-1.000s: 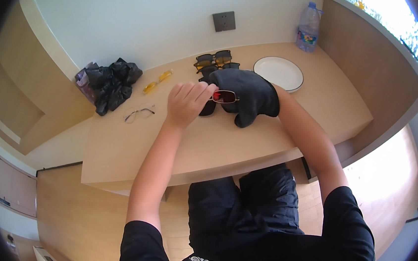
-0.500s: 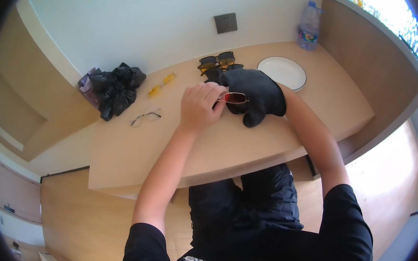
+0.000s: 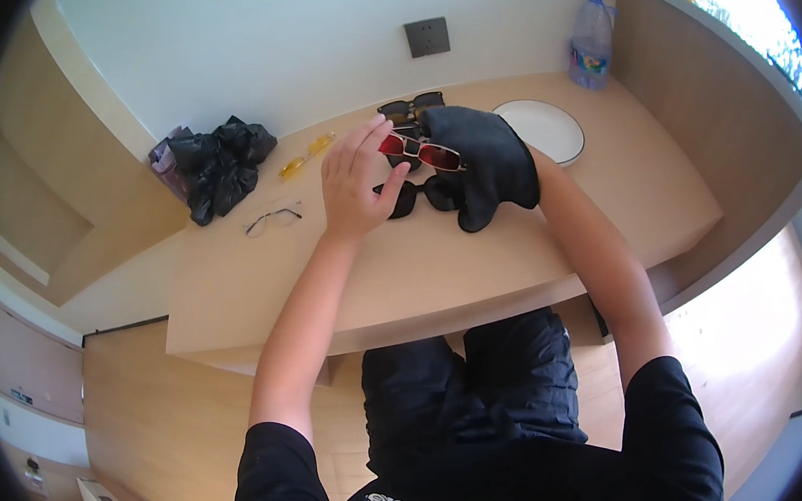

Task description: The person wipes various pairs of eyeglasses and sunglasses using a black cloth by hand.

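My bare left hand (image 3: pixel 350 183) has its fingertips at the left end of gold-framed sunglasses (image 3: pixel 439 156) with red lenses, its thumb standing apart below. The sunglasses appear raised, with their right lens in front of the black mitten (image 3: pixel 498 161). That mitten covers my right hand (image 3: pixel 483 153), whose fingers are hidden; its thumb part points down. Under my hands, black sunglasses (image 3: pixel 402 200) rest on the table, partly covered by the mitten. Another dark pair behind the red lenses is mostly hidden.
Black sunglasses (image 3: pixel 428 101) lie at the back. Left are yellow-lensed glasses (image 3: pixel 320 144), clear glasses (image 3: pixel 274 220) and a black plastic bag (image 3: pixel 217 166). A white plate (image 3: pixel 558 132) and a plastic bottle (image 3: pixel 590 43) stand back right, near a curved wooden side panel (image 3: pixel 720 79).
The red-lensed sunglasses have moved up and left, and both lenses now show. My left hand shifted left, its thumb spreading away. The black sunglasses below have come into sight.
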A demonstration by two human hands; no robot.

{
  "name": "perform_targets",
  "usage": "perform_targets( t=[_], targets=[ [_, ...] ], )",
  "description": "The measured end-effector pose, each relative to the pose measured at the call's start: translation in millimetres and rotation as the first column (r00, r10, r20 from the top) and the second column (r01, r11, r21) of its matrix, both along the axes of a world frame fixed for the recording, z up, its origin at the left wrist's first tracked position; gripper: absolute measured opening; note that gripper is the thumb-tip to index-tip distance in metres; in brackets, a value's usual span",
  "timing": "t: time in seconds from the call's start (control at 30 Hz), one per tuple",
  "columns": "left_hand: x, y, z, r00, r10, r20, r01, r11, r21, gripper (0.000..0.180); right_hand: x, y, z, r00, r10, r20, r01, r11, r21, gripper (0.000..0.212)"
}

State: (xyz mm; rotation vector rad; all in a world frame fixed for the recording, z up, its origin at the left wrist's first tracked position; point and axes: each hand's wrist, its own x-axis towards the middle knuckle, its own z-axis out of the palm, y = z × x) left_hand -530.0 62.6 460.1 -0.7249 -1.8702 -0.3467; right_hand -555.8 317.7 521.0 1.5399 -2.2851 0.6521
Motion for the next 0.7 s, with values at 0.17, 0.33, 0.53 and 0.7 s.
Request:
perform_targets(
  t=[0.17, 0.33, 0.53, 0.7],
  targets=[
    [-6, 11, -3, 0.985, -0.151, 0.081, 0.123, 0.954, 0.274, 0.069, 1, -17, 3, 0.971, -0.157, 0.182, 0.174, 0.981, -0.082, 0.059],
    [-15, 13, -18, 0.730, -0.607, 0.313, 0.181, 0.613, 0.769, 0.071, -12, -39, -17, 0.932, -0.186, 0.310, 0.265, 0.934, -0.238, 0.029],
    [-17, -4, -20, 0.532, -0.720, 0.445, 0.104, 0.577, 0.810, 0.038, -22, -33, -23, 0.975, -0.221, 0.024, 0.222, 0.971, -0.088, 0.024],
    [-18, -3, -18, 0.490, -0.827, 0.276, 0.069, 0.352, 0.933, 0.024, -43, -29, -48, 0.964, -0.266, 0.011, 0.259, 0.928, -0.269, 0.020]
  ],
)
